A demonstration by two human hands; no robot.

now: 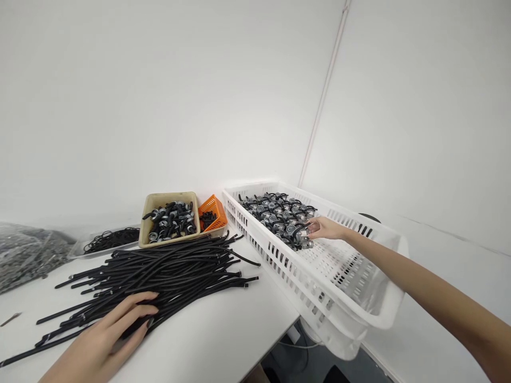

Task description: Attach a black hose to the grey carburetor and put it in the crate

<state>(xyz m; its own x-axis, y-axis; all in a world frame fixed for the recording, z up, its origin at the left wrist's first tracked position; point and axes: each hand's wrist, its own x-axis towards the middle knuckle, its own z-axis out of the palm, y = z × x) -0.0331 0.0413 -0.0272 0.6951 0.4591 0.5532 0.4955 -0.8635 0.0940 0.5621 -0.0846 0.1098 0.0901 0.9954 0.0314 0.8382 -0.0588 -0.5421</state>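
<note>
My left hand [114, 332] lies at the near edge of a pile of black tubes [171, 268] on the table. Its fingers curl over the pile, and thumb and forefinger close round a tube near their tips. My right hand [325, 229] reaches into a long white basket [287, 260]. Between its thumb and fingers is a small clear-and-grey fitting [305, 242] with a short black tube, partly hidden by the fingertips. Rows of similar fittings [275, 215] fill the basket's far part, directly beside this hand.
Behind the tubes stand a cream bin [146, 221] of black-and-silver parts and an orange basket [219, 213] with small black pieces. Left of them are a tray of thin black rings [114, 239] and a clear bag of grey parts [30, 255]. The white basket overhangs the table edge [275, 343].
</note>
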